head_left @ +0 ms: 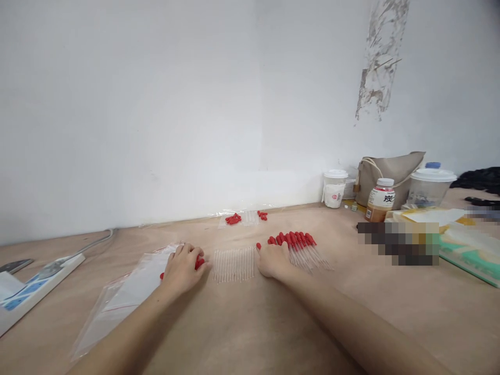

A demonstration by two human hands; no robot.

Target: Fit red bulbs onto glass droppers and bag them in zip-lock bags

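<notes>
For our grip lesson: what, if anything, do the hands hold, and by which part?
Cannot be told: the left hand is at red bulbs, the right hand beside another bulb; any grip is hidden.

One head-worn camera looks from above and behind the left hand and right hand, facing forward and down along the forearms. It stands well back, so the hands appear small, with the worktop spreading to either side and the wall beyond them filling the upper half.
</notes>
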